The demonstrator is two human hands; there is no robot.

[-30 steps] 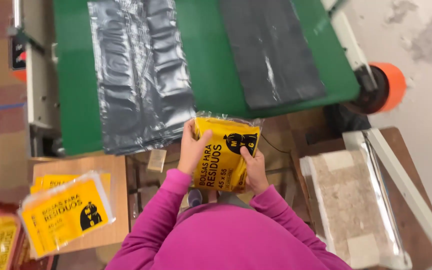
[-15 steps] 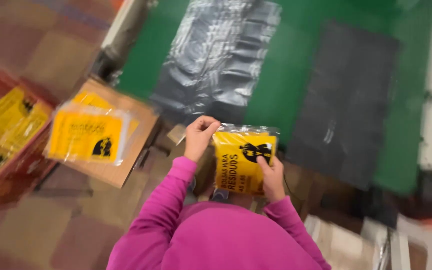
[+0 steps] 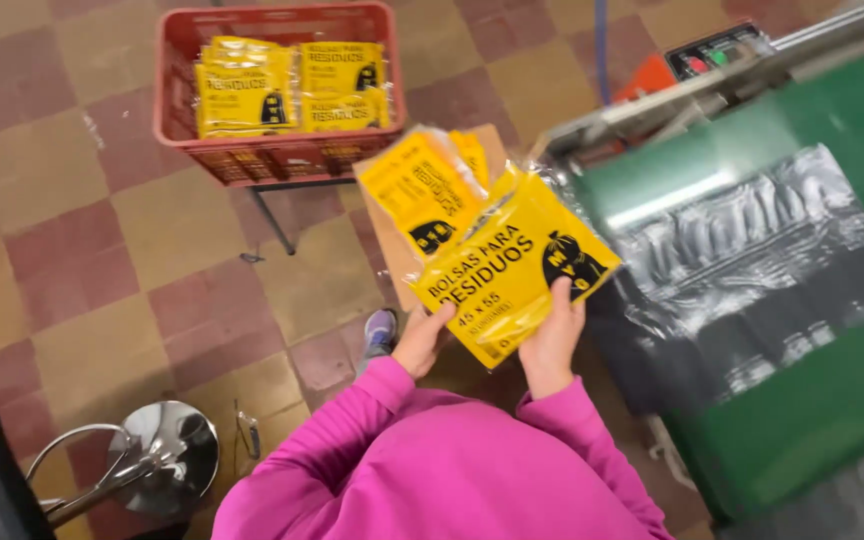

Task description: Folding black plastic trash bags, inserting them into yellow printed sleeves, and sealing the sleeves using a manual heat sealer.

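1. since the earlier frame your view has swung left; the red plastic crate (image 3: 277,150) of yellow packets now shows.
2. your left hand (image 3: 422,340) and right hand (image 3: 552,340) each grip the flat yellow plastic packet (image 3: 512,270) by its lower edge.
3. it hangs tilted over a brown cardboard box (image 3: 392,240), beside the green table (image 3: 832,420).

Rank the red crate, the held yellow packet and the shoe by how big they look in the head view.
1. Red crate, though farther away.
2. Yellow packet in both hands, nearer the camera, so unsure.
3. Shoe.
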